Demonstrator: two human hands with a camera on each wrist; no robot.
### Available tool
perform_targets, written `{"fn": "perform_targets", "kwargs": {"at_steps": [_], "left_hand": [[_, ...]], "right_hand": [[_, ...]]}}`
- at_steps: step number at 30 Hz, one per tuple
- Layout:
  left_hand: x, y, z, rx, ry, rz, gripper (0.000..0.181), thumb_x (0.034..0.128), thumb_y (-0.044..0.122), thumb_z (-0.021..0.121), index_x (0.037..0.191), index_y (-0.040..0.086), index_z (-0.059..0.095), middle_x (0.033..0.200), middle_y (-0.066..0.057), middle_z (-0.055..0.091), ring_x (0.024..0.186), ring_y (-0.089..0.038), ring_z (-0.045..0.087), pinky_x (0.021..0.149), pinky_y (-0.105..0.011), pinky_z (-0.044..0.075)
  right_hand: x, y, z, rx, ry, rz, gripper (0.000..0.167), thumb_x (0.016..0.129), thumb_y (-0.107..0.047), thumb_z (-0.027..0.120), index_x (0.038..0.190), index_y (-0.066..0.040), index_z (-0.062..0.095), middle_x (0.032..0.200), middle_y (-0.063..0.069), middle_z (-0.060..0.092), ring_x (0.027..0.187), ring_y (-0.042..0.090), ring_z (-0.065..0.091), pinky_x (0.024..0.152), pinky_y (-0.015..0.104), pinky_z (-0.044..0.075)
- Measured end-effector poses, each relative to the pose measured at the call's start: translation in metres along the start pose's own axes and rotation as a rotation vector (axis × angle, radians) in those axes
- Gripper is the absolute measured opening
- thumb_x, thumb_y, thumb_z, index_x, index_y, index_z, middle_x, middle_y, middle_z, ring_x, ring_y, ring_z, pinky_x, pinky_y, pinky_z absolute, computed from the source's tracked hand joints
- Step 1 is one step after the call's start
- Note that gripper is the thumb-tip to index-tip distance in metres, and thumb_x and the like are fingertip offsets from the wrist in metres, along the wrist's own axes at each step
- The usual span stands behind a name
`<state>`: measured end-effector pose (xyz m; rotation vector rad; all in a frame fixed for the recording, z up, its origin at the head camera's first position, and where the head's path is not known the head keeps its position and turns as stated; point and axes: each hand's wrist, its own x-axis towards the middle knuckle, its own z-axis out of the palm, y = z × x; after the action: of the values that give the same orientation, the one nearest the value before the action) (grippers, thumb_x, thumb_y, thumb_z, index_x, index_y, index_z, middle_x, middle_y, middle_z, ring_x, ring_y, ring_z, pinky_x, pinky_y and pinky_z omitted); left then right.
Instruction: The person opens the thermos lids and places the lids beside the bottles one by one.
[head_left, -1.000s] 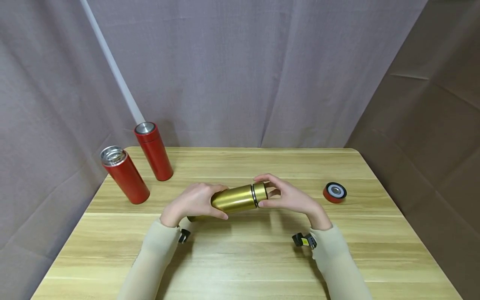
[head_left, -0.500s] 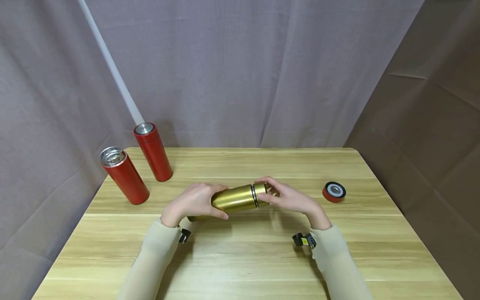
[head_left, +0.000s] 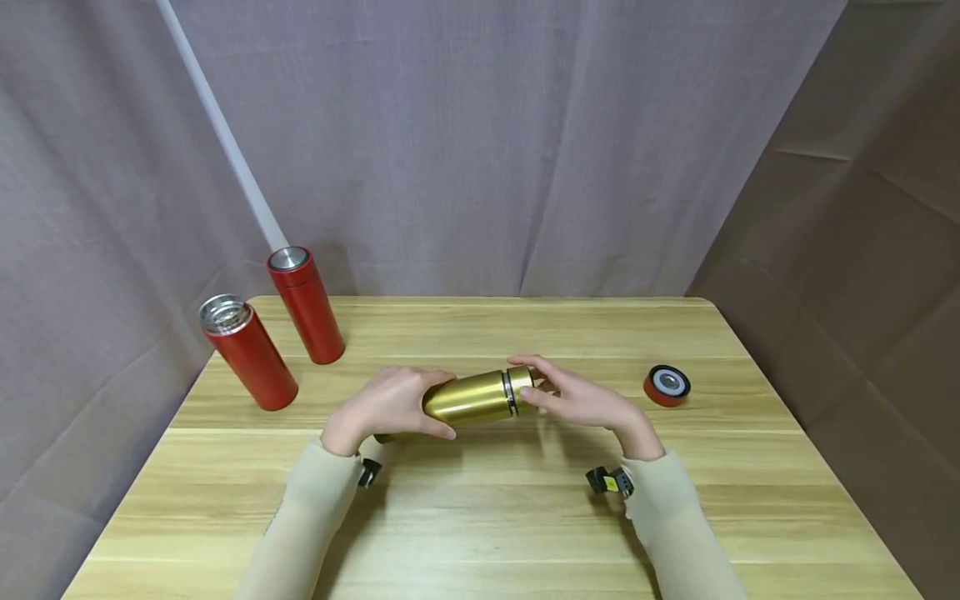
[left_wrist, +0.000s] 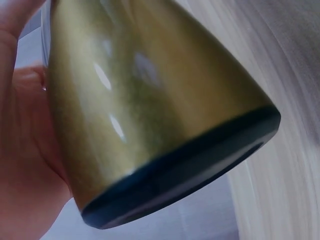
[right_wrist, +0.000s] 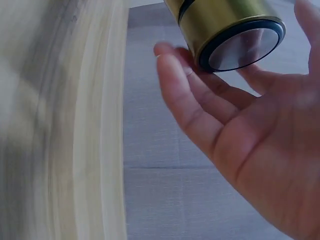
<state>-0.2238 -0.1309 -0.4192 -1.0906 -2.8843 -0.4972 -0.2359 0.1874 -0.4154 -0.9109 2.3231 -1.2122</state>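
A gold thermos bottle lies tilted in the air above the table, its lidded end to the right and a little raised. My left hand grips the body, thumb in front and fingers over the far side. In the left wrist view the dark base points away from the palm. My right hand is at the gold lid, thumb on the near face and forefinger over the top. The right wrist view has the lid's flat end facing the palm, with fingers curving around it. A dark and silver ring separates lid and body.
Two red thermos bottles stand at the left: an uncapped one with a steel mouth, and a capped one behind it. A red lid rests upside down on the right of the wooden table. Grey curtain hangs behind.
The right thumb has shifted upward on the lid from its lower edge, and the right fingers have changed their hold. The left hand and the thermos bottle have stayed nearly still.
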Motion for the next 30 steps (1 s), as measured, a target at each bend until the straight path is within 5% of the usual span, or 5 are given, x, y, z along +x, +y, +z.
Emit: {"fn": "perform_targets", "kwargs": {"at_steps": [7, 12, 23, 30], "left_hand": [[-0.003, 0.000, 0.002, 0.009, -0.009, 0.015, 0.074, 0.0695, 0.060, 0.083, 0.131, 0.023, 0.064, 0.095, 0.012, 0.068, 0.075, -0.007, 0.057, 0.067, -0.030, 0.045], [-0.003, 0.000, 0.002, 0.000, -0.014, 0.009, 0.075, 0.0699, 0.060, 0.083, 0.132, 0.023, 0.063, 0.095, 0.011, 0.068, 0.075, -0.007, 0.057, 0.067, -0.030, 0.045], [-0.002, 0.000, 0.002, -0.039, -0.024, -0.004, 0.074, 0.0711, 0.059, 0.083, 0.132, 0.023, 0.062, 0.092, 0.013, 0.066, 0.074, -0.007, 0.056, 0.067, -0.030, 0.045], [-0.006, -0.006, 0.001, -0.065, 0.001, -0.026, 0.076, 0.0725, 0.058, 0.083, 0.135, 0.020, 0.061, 0.093, 0.012, 0.065, 0.074, -0.007, 0.057, 0.069, -0.029, 0.047]], "right_hand": [[0.002, -0.001, 0.001, -0.001, 0.038, 0.038, 0.055, 0.097, -0.030, 0.069, 0.144, -0.010, 0.050, 0.115, 0.011, 0.060, 0.098, 0.024, 0.060, 0.086, 0.049, 0.053], [-0.004, -0.007, -0.004, -0.027, 0.056, -0.006, 0.071, 0.084, -0.026, 0.083, 0.144, -0.010, 0.049, 0.129, 0.011, 0.057, 0.109, 0.028, 0.057, 0.093, 0.050, 0.050], [-0.010, -0.015, -0.007, -0.175, 0.087, -0.087, 0.072, 0.077, -0.010, 0.085, 0.140, -0.013, 0.052, 0.135, 0.007, 0.053, 0.112, 0.028, 0.057, 0.096, 0.049, 0.048], [-0.019, -0.012, -0.018, -0.189, 0.212, -0.083, 0.071, 0.075, -0.008, 0.088, 0.136, -0.012, 0.052, 0.134, 0.005, 0.053, 0.119, 0.025, 0.053, 0.100, 0.050, 0.044]]}}
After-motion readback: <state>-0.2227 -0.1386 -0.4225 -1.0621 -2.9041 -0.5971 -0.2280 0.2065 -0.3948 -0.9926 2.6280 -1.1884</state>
